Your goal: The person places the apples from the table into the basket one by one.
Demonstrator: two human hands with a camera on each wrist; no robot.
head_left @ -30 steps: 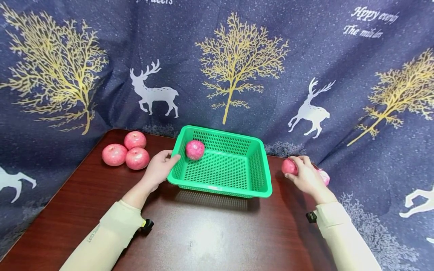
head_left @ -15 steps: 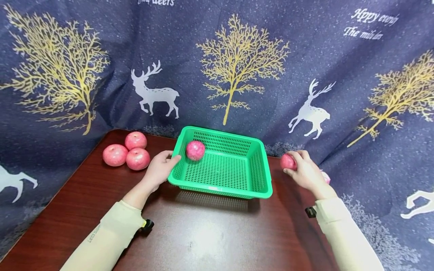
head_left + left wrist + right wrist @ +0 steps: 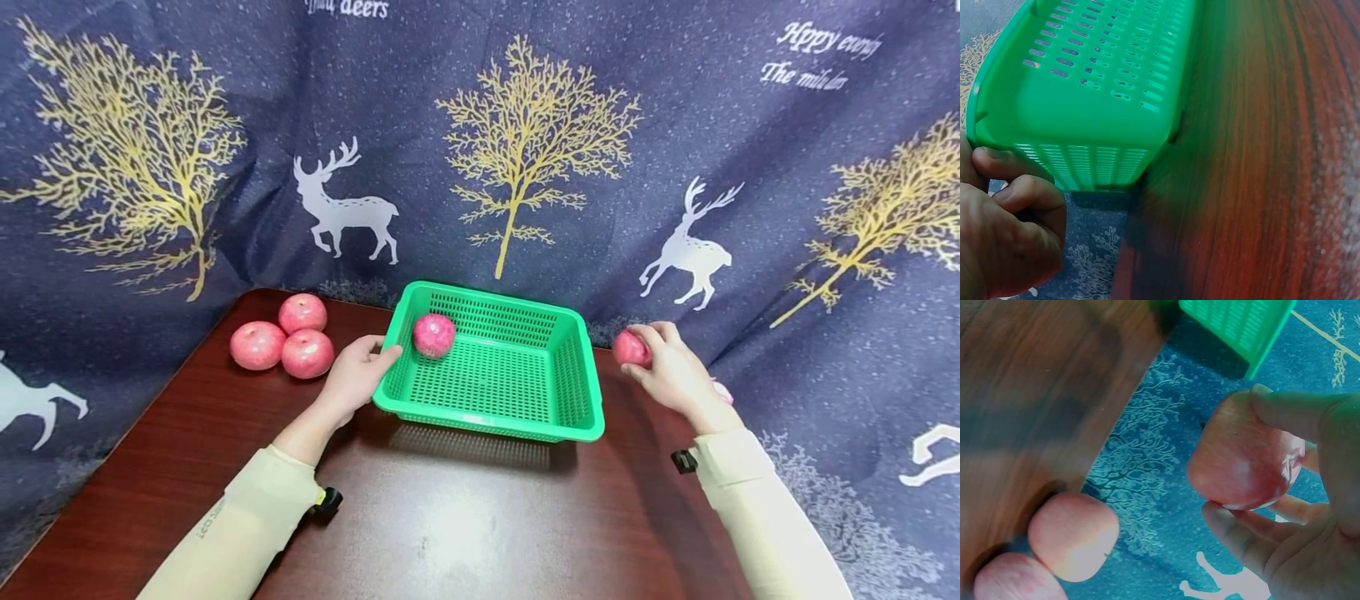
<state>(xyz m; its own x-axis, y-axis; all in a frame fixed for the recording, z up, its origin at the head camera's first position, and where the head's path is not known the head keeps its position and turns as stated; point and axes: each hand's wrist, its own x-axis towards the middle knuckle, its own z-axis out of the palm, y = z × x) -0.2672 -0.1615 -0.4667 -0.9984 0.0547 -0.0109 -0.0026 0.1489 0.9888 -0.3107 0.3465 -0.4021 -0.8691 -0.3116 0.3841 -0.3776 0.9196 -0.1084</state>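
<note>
Blue deer-print cloth (image 3: 420,133) behind glossy brown table (image 3: 405,525), seemingly wood.

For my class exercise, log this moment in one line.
left hand: grips green basket; right hand: holds apple; inside basket: one fruit

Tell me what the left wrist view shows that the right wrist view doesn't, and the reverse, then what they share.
Only the left wrist view: the left hand, gripping the basket at its rim.

Only the right wrist view: the right hand, its fingers holding an apple whose stem shows; also a second apple and a third apple, the latter cut off by the bottom edge.

Both: the basket, though only part of it in each, the wooden table and the printed cloth.
</note>
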